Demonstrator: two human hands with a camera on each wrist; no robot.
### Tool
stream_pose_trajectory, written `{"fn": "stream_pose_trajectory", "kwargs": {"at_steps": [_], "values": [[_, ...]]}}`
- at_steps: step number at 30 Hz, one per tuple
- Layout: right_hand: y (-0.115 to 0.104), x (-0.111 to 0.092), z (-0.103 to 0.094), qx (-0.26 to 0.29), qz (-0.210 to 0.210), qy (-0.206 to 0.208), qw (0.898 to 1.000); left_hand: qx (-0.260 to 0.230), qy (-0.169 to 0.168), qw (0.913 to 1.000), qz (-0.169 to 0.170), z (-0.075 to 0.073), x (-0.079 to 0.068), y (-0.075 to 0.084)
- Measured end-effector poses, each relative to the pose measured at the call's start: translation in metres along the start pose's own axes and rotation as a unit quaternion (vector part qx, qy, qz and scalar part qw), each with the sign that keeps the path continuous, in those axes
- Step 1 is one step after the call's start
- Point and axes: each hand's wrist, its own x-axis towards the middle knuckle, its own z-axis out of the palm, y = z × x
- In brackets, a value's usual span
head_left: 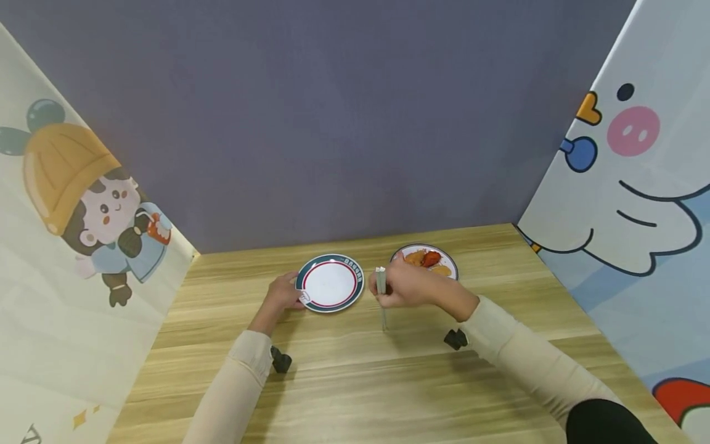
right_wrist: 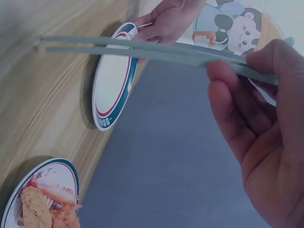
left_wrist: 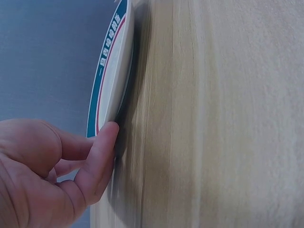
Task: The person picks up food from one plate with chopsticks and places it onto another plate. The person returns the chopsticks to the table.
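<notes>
My left hand (head_left: 284,292) pinches the left rim of a white plate (head_left: 331,283) with a green band and a red ring. In the left wrist view the plate (left_wrist: 112,85) is seen edge-on, its near rim between thumb and fingers. My right hand (head_left: 413,285) grips a pair of pale green chopsticks (head_left: 381,282), tips pointing down toward the table. The right wrist view shows the chopsticks (right_wrist: 156,51) nearly parallel, with nothing between their tips. Partly behind that hand lies a smaller plate (head_left: 455,270) of food, including a fried piece (right_wrist: 35,209) and a shrimp-like piece (right_wrist: 58,194).
The wooden table (head_left: 355,382) ends at a grey panel (head_left: 344,123) at the back. Cartoon-printed panels stand at the left (head_left: 111,203) and right (head_left: 627,203). Dark wrist devices (head_left: 281,360) hang by both sleeves.
</notes>
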Motion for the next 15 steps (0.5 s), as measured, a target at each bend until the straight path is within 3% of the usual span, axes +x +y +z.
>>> {"fn": "stream_pose_trajectory", "kwargs": {"at_steps": [6,15], "values": [[0.0047,-0.0028,0.0011,0.033,0.047,-0.009,0.998,0.007,-0.006,1.0000,0.003,-0.0008,-0.0003,0.0011],[0.0015,-0.0015,-0.0018,0.026,0.027,-0.047,0.998,0.024,-0.001,0.9997,0.000,-0.0016,0.0038,-0.0014]]}}
